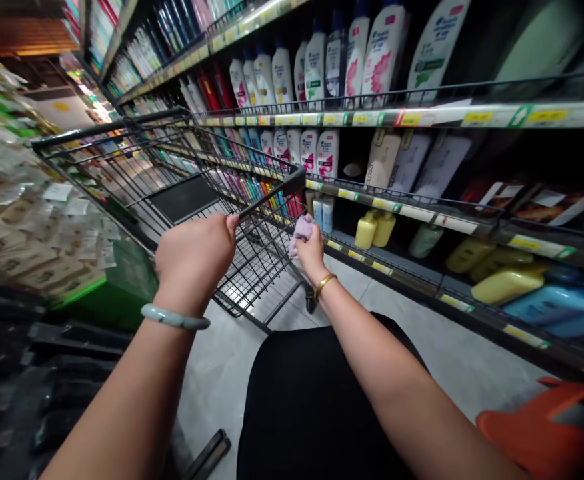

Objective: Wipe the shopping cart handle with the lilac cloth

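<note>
My left hand [196,252] is closed around the handle bar of a black wire shopping cart [296,179]. The bar runs on from the thumb toward the cart's right corner. A pale green bangle [175,317] circles the left wrist. In my right hand [312,253] is a bunched light purple cloth [301,235], gripped between thumb and fingers beside the cart's right side. The fingers behind the cloth are partly hidden. A gold bangle [325,285] sits on the right wrist. Inside the cart is a dark flat panel [185,199].
Shelves [342,117] with shampoo bottles [382,50] line the right side. Yellow bottles [366,230] stand low there. Packaged goods [47,247] are piled at left, above a green edge [79,291]. An orange object [537,427], blurred, is at lower right. Grey floor tiles [212,380] lie below.
</note>
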Demonstrator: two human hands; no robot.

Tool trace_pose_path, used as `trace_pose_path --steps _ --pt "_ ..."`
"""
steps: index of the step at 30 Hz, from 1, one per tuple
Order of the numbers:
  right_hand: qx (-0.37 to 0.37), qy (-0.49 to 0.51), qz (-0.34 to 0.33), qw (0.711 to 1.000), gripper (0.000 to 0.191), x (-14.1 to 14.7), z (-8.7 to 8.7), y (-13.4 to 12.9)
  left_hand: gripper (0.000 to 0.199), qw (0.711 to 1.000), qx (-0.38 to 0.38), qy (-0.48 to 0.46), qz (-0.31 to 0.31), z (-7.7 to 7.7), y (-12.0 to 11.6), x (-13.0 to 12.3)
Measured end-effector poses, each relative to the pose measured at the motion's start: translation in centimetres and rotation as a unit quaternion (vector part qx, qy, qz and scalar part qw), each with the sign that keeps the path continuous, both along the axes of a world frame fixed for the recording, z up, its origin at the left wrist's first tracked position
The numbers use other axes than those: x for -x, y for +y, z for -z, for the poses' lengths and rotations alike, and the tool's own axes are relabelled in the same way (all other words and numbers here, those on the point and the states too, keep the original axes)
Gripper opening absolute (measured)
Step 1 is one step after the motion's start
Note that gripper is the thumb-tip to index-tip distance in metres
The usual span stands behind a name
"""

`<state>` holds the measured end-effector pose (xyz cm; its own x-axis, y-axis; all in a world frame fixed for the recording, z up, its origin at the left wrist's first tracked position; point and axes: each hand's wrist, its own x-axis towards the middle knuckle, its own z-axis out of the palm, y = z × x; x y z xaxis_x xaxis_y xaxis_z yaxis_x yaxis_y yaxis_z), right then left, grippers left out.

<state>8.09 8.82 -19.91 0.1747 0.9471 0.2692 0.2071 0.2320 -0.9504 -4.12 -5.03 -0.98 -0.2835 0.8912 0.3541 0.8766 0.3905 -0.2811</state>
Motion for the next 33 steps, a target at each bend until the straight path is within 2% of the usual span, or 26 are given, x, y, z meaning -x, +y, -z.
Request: trace_pose_path --steps 2,7,9,11,14,16,18,20,21,23,27,29,31,33 --pt "0.026 0.035 -0.004 0.999 0.045 0.0 -0.4 0.8 0.072 1.000 -0.003 -0.002 0.006 0.0 0.8 -0.9" --pt "-0.134 0.025 -0.037 0.990 0.052 0.0 -4.8 -0.2 0.069 1.000 -0.012 -0.009 0.010 0.3 2.5 -3.6" --pt "-0.158 -0.012 -0.036 0.987 0.052 -0.6 -5.0 -0.7 0.066 1.000 -0.016 -0.010 0.017 0.4 3.2 -4.6" --pt "-0.110 -0.042 -0.017 0.993 0.051 -1.5 -4.1 -0.6 0.063 0.999 -0.015 -0.016 0.028 0.4 3.9 -5.7" --pt "0.012 -0.047 0.028 0.998 0.048 -2.8 -2.6 0.3 0.056 0.999 -0.003 -0.027 0.036 0.1 4.9 -7.4" --pt "0.029 -0.035 0.045 0.998 0.047 -3.4 -3.1 0.8 0.051 0.999 0.008 -0.032 0.039 -0.1 5.3 -8.6" --pt "-0.040 -0.024 0.042 0.998 0.049 -3.8 -4.8 0.7 0.049 0.998 0.018 -0.028 0.047 -0.3 5.5 -9.7" --pt "-0.141 -0.023 0.029 0.989 0.052 -4.2 -6.6 0.2 0.045 0.997 0.034 -0.016 0.060 -0.5 5.5 -10.7" --pt "-0.180 -0.029 0.024 0.983 0.052 -4.4 -7.2 0.0 0.044 0.996 0.048 -0.012 0.069 -0.6 5.6 -11.1" --pt "-0.197 -0.049 0.027 0.979 0.048 -5.1 -7.3 -0.2 0.042 0.992 0.085 -0.016 0.097 -1.0 5.9 -11.7" --pt "-0.092 -0.045 0.078 0.992 0.045 -7.0 -4.3 0.8 0.047 0.969 0.169 -0.075 0.166 -2.8 6.7 -11.2" --pt "-0.050 -0.031 0.078 0.995 0.048 -8.0 -3.4 1.4 0.052 0.960 0.177 -0.109 0.186 -3.7 6.5 -10.0" --pt "-0.039 -0.025 0.060 0.997 0.049 -9.0 -4.0 1.5 0.056 0.958 0.155 -0.144 0.194 -4.1 5.7 -8.6" --pt "-0.088 -0.024 0.042 0.995 0.051 -9.6 -5.8 0.9 0.063 0.966 0.149 -0.133 0.163 -4.0 4.8 -7.5"
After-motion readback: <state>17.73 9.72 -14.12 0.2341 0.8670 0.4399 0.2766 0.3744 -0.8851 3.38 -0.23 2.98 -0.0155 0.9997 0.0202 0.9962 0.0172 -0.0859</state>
